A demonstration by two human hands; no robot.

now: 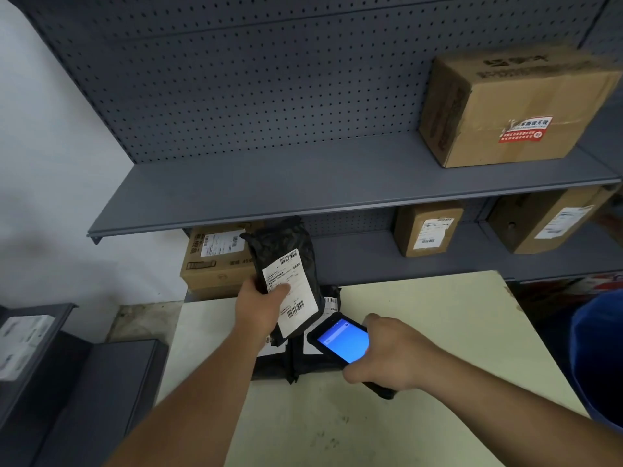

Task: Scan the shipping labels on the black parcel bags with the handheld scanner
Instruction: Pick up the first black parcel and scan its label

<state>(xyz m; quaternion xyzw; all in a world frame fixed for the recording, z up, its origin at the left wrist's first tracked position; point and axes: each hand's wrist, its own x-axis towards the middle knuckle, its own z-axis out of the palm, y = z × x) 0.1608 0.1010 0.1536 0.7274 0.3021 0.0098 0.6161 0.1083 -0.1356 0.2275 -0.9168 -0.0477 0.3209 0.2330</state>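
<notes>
My left hand point(258, 306) grips a black parcel bag point(286, 244) and holds it upright above the table, its white shipping label point(296, 284) facing me. My right hand point(387, 352) holds the handheld scanner point(342, 338), whose blue screen is lit. The scanner's top end sits just below the lower corner of the held bag's label. More black parcel bags point(303, 364) lie flat on the pale table point(438, 315) under both hands, partly hidden, with white labels showing at their edges.
A grey metal shelf point(269, 190) with a pegboard back stands behind the table. Cardboard boxes sit on it: one large box point(505, 106) at upper right, others point(426, 229) below. A dark cabinet point(67, 382) stands at left. Something blue point(600, 358) is at the right edge.
</notes>
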